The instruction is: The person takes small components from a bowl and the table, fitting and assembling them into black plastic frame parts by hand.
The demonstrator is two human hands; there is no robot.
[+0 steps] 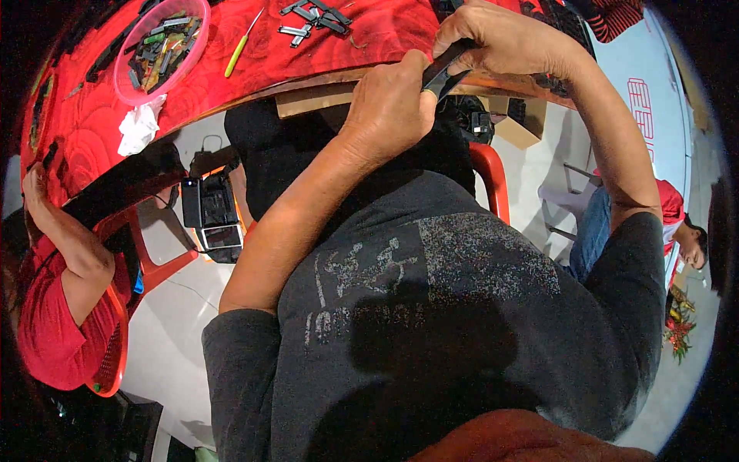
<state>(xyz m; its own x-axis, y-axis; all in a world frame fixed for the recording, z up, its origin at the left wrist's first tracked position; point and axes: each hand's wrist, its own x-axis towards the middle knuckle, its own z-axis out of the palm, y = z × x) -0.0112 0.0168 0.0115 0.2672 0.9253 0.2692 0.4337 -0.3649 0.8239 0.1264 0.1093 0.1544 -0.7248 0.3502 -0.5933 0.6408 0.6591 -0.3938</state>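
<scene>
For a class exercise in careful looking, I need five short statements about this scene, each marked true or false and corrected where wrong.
1. The left hand and right hand meet at a dark object. True.
2. A yellow-handled tool lies on the red cloth. True.
3. The pink basket is empty. False: it holds many small pieces.
4. The crumpled white tissue lies inside the basket. False: it lies outside.
5. The person's shirt is white. False: it is dark grey.

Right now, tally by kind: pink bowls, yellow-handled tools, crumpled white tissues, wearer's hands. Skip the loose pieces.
Pink bowl: 1
Yellow-handled tool: 1
Crumpled white tissue: 1
Wearer's hands: 2 (left hand, right hand)
Total: 5
</scene>
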